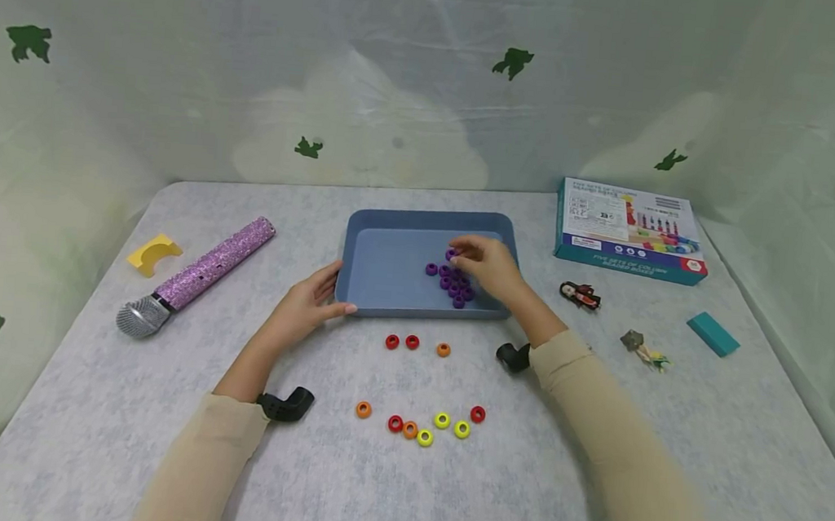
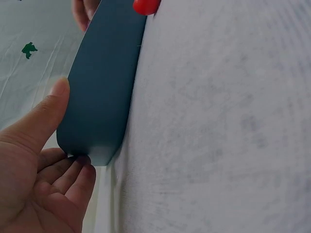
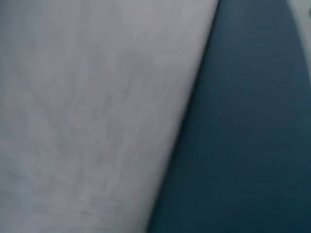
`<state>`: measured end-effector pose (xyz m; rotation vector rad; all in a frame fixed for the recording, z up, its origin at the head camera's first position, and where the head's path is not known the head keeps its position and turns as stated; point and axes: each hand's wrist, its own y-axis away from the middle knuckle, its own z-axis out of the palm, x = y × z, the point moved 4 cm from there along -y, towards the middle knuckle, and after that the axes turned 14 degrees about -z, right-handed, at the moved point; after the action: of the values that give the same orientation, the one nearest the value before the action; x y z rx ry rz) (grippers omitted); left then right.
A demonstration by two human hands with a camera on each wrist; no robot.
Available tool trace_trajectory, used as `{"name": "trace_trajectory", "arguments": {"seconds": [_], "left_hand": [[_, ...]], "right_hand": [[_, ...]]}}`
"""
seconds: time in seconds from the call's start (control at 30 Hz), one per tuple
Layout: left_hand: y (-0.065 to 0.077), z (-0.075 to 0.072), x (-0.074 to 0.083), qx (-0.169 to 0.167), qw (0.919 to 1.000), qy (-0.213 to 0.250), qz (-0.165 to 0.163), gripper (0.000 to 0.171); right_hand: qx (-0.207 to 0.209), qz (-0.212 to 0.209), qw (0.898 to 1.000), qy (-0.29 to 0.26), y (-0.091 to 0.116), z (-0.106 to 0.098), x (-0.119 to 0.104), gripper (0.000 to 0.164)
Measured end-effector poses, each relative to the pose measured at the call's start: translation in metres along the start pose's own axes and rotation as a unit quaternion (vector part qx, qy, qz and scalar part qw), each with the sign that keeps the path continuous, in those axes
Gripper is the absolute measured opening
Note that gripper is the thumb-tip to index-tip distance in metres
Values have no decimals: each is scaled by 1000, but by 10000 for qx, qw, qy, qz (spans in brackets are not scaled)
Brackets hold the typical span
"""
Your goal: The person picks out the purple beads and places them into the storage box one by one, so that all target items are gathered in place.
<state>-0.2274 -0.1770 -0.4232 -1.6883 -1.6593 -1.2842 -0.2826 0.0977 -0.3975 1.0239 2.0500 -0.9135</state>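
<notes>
My left hand (image 1: 302,307) grips the near left corner of a blue-grey tray (image 1: 388,262). In the left wrist view, the thumb of the left hand (image 2: 34,174) lies against the wall of the tray (image 2: 99,82), and the other fingers bend at its end. Over the tray's right half, my right hand (image 1: 489,268) pinches a purple bead (image 1: 451,254) between thumb and fingers. Several more purple beads (image 1: 459,293) lie clustered on the tray floor below it. The right wrist view shows the tray wall (image 3: 238,141) but not the fingers.
Red beads (image 1: 395,424), orange beads (image 1: 364,409) and yellow beads (image 1: 442,420) lie before the tray. A glittery microphone (image 1: 212,272) and yellow arch (image 1: 154,254) are left. Rightward are a bead-set box (image 1: 629,228), small doll (image 1: 580,295), figure (image 1: 644,349) and teal block (image 1: 713,334).
</notes>
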Motion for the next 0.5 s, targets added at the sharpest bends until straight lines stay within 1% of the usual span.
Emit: {"name": "trace_trajectory", "arguments": {"seconds": [0.07, 0.17, 0.3, 0.5], "left_hand": [[0, 0, 0, -19, 10000, -20, 15, 83], [1, 0, 0, -51, 10000, -40, 43, 84], [2, 1, 0, -57, 10000, -53, 63, 83], [1, 0, 1, 10, 10000, -58, 31, 82]], "right_hand": [[34, 212, 9997, 84, -4, -2, 10, 30], [61, 367, 9991, 189, -8, -3, 21, 27], [-32, 372, 9984, 434, -11, -1, 27, 24], [-363, 408, 9955, 776, -12, 2, 30, 23]]}}
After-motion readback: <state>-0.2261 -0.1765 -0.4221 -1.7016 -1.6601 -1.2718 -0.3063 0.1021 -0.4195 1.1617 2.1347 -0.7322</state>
